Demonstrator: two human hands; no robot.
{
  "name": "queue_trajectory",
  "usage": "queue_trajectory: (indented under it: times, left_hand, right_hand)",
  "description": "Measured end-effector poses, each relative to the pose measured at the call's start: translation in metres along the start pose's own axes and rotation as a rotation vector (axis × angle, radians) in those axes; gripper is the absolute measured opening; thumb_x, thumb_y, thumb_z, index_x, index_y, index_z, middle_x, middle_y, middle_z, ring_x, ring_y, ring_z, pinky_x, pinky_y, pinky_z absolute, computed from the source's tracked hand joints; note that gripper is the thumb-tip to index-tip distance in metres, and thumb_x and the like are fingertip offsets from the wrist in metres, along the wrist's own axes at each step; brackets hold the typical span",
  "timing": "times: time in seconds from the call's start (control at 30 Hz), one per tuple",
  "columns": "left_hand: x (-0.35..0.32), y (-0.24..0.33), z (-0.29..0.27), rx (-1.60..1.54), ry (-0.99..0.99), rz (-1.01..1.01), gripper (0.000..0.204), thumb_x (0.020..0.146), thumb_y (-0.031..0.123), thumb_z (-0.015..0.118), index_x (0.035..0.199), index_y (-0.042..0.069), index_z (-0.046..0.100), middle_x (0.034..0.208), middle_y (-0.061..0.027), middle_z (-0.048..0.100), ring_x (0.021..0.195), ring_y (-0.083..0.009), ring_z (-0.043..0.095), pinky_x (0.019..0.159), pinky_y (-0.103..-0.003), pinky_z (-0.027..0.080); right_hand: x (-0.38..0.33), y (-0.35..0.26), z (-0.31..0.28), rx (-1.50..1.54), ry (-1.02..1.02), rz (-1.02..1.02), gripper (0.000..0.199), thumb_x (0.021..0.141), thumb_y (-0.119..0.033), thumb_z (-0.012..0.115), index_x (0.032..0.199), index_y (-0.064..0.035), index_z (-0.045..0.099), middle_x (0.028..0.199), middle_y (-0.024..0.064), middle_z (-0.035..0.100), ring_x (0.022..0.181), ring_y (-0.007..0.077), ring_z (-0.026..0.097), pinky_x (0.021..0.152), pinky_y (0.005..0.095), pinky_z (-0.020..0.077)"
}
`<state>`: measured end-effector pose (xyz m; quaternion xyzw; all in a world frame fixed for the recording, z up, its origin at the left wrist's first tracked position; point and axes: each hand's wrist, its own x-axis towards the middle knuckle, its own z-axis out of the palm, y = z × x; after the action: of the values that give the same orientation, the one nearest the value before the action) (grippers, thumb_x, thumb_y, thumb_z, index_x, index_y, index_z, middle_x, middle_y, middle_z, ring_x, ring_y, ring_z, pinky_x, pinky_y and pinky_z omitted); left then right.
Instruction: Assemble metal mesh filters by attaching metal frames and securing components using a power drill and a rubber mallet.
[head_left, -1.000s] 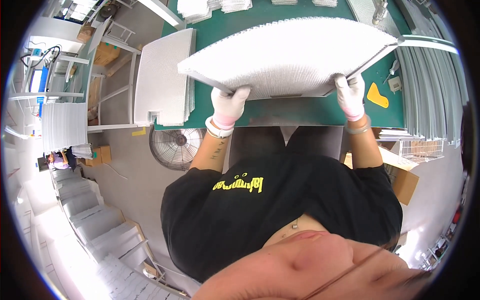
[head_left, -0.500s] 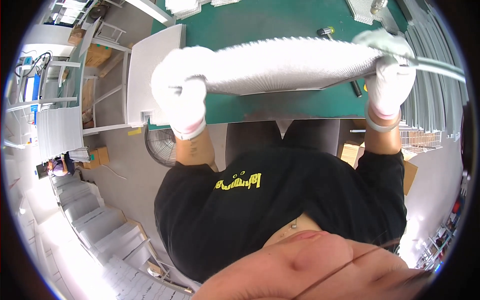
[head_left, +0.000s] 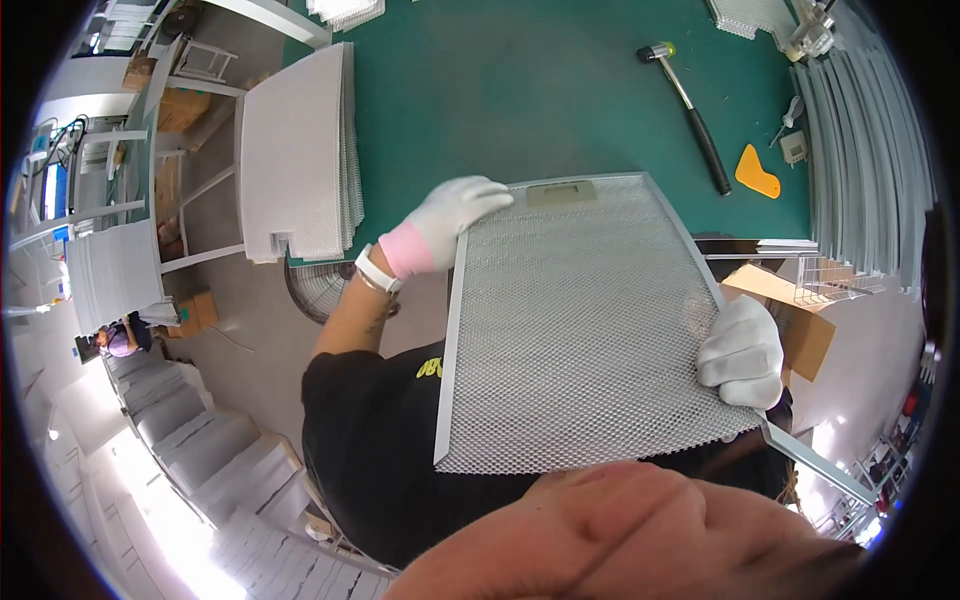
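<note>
A silver metal mesh filter panel (head_left: pixel 580 340) is held tilted in front of my chest, its far end over the bench's near edge. Thin frame strips border its left, far and right sides; the near side shows bare mesh. A beige rectangular inset (head_left: pixel 560 194) sits at its far edge. My left hand (head_left: pixel 452 222), in a white glove, holds the far left corner, fingers over the top edge and thumb hidden. My gloved right hand (head_left: pixel 742 352) is closed in a fist round the right edge. From under that fist a metal frame strip (head_left: pixel 822 463) sticks out past the mesh.
On the green bench (head_left: pixel 500 90) lie a hammer (head_left: pixel 690 120) and an orange scraper (head_left: pixel 757 173). Stacked mesh sheets (head_left: pixel 295 150) stand at the left, and a row of metal strips (head_left: pixel 865 165) at the right. An open cardboard box (head_left: pixel 805 340) is below the bench, right.
The panel has swung from nearly edge-on over the bench to facing up, close to my chest. My right hand came down and nearer; the left shifted right along its edge. The hammer and scraper are uncovered.
</note>
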<state>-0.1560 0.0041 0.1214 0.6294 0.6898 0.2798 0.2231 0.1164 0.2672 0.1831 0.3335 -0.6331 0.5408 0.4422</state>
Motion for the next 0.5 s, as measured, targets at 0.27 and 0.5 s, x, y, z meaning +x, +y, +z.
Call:
queue_trajectory:
  times: [0.27, 0.5]
  left_hand:
    - [0.002, -0.012, 0.007, 0.262, -0.040, -0.116, 0.053, 0.080, 0.018, 0.069, 0.132, 0.014, 0.058, 0.128, -0.0130, 0.058, 0.119, -0.0334, 0.053, 0.103, -0.046, 0.041]
    - [0.000, -0.017, 0.011, 0.345, -0.076, -0.109, 0.053, 0.083, 0.026, 0.069, 0.135, 0.029, 0.058, 0.135, -0.0126, 0.053, 0.124, -0.0340, 0.049, 0.108, -0.049, 0.036]
  right_hand:
    - [0.003, -0.007, -0.005, 0.043, -0.076, 0.098, 0.035, 0.083, -0.037, 0.059, 0.089, -0.0030, 0.053, 0.080, 0.0182, 0.064, 0.062, 0.0281, 0.058, 0.059, 0.0444, 0.0478]
    - [-0.004, 0.005, 0.015, -0.003, 0.075, -0.018, 0.030, 0.098, -0.030, 0.051, 0.079, -0.0077, 0.047, 0.075, 0.0096, 0.058, 0.042, 0.0113, 0.049, 0.035, 0.0257, 0.0297]
